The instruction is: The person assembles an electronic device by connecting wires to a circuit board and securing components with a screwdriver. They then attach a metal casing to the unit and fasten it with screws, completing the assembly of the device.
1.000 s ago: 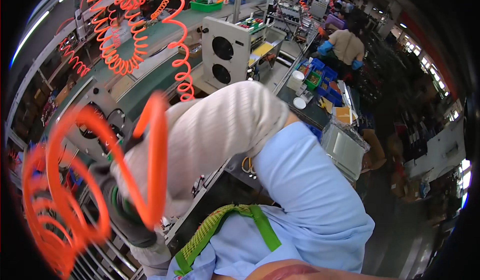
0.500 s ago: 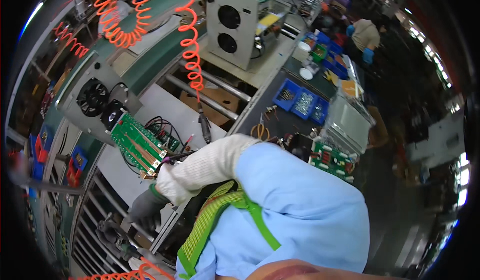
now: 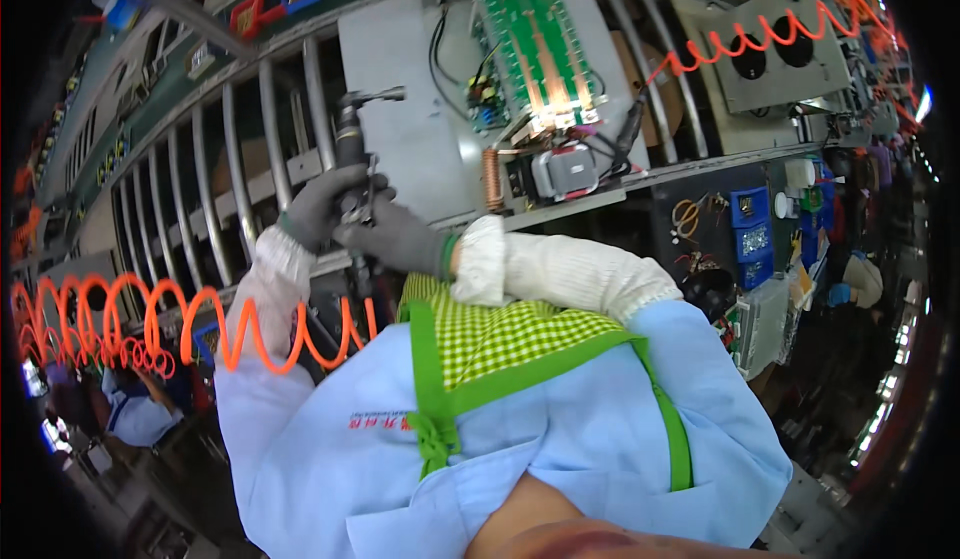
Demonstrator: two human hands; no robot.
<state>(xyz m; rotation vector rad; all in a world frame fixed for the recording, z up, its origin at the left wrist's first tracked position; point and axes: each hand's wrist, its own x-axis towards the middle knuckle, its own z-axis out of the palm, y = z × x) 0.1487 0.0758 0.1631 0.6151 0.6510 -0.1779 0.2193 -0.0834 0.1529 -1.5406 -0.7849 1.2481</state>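
My left hand [image 3: 324, 207], in a grey glove with a green cuff, is closed round the body of a black power driver [image 3: 350, 141] with an angled metal head at its far end. My right hand [image 3: 400, 236], gloved the same way, is closed against the tool's lower part, its fingers meeting the left hand. The driver points away from me, over the edge between the rollers and a pale board. To its right lies a green circuit board [image 3: 540, 49] with copper strips. In front of that board are a copper coil [image 3: 492, 179] and a grey boxy component [image 3: 566, 172].
Metal rollers [image 3: 232, 164] run along the left. An orange coiled hose [image 3: 205, 324] crosses in front of my left forearm. A metal panel with two fans [image 3: 770, 64] stands at the right. Blue bins [image 3: 750, 226] and orange-handled scissors [image 3: 686, 217] lie on a dark surface.
The view has swung left, so the circuit board now appears at the top middle. My right hand, earlier reaching down apart at the left, has come together with my left hand at the driver.
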